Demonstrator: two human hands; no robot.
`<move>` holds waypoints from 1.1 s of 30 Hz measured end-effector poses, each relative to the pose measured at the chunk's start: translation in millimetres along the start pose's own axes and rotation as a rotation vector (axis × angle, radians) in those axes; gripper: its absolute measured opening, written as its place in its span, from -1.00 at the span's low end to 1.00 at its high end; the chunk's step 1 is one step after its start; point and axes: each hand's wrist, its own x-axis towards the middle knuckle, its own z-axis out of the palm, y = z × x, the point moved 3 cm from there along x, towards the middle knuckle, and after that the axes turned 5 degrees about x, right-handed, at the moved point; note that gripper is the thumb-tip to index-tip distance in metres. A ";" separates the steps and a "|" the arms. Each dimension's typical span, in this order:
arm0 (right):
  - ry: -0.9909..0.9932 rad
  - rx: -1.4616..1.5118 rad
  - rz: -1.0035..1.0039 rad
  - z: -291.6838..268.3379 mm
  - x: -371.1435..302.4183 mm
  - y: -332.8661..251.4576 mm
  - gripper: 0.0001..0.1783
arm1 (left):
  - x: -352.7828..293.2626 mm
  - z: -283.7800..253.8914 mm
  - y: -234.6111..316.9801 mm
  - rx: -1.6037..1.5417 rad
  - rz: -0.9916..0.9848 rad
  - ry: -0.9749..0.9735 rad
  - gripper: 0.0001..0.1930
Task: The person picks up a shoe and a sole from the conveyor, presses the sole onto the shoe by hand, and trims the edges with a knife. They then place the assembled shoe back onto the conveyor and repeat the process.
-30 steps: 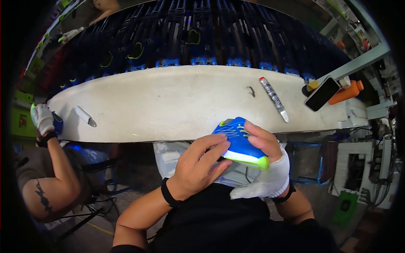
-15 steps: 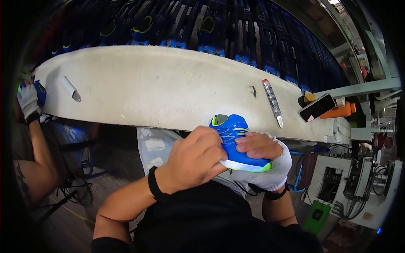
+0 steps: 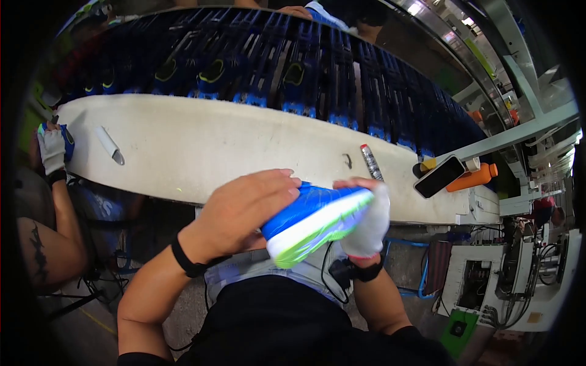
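A blue shoe (image 3: 299,210) is held between my hands at the near edge of the pale worktable (image 3: 201,137). Its white side and green-patterned sole face me, slightly blurred. My bare left hand (image 3: 241,210) wraps round one end, thumb side hidden behind the shoe. At the other end my right hand (image 3: 370,219), in a white glove with bare fingertips, grips the shoe from the right. Just beyond that hand a patterned pen-shaped tool (image 3: 370,161) with a red end lies partly covered. A small dark curved piece (image 3: 347,160) rests beside the tool.
Behind the table runs a dark slatted conveyor (image 3: 262,64) carrying several blue shoes (image 3: 212,71). A phone (image 3: 439,177) and an orange bottle (image 3: 473,178) occupy the right end. At left lie a white tube (image 3: 110,145) and a co-worker's gloved hand (image 3: 52,148) with another shoe.
The shoe has been turned so its side and sole face me instead of its top. Both hands have shifted left with it, and the left hand has moved round to the shoe's end.
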 end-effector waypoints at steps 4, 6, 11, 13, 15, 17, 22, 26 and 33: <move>-0.468 -0.258 -0.026 25.1 34.4 9.3 -0.19 | 23.7 -21.4 -16.6 -0.060 -0.090 -0.098 -0.22; -0.553 -0.318 -0.028 55.0 39.8 -6.3 0.12 | 32.5 -13.9 -24.5 -0.089 -0.189 -0.183 -0.21; -0.379 -0.079 -0.034 70.0 66.5 21.9 -0.36 | 49.7 -10.1 -35.0 -0.221 -0.380 -0.273 -0.22; -0.196 0.211 -0.153 59.6 65.6 38.9 -0.58 | 42.6 -7.3 -47.8 -0.151 -0.510 -0.297 -0.18; -0.128 0.579 -0.130 59.3 71.7 55.7 -0.54 | 38.2 -5.7 -60.0 -0.167 -0.528 -0.257 -0.17; -0.149 0.497 -0.105 61.1 77.3 51.5 -0.49 | 40.0 -3.9 -62.6 -0.154 -0.555 -0.250 -0.18; -0.245 -0.014 -0.061 62.5 76.3 33.5 -0.40 | 70.9 -1.4 -53.5 -0.076 -0.553 -0.371 -0.21; -0.243 -0.104 -0.040 51.9 73.1 17.7 -0.38 | 95.1 9.7 -31.7 0.123 -0.413 -0.446 -0.29; -0.182 0.032 0.089 7.5 56.7 7.3 -0.16 | 106.9 39.5 8.1 0.171 -0.173 -0.296 -0.36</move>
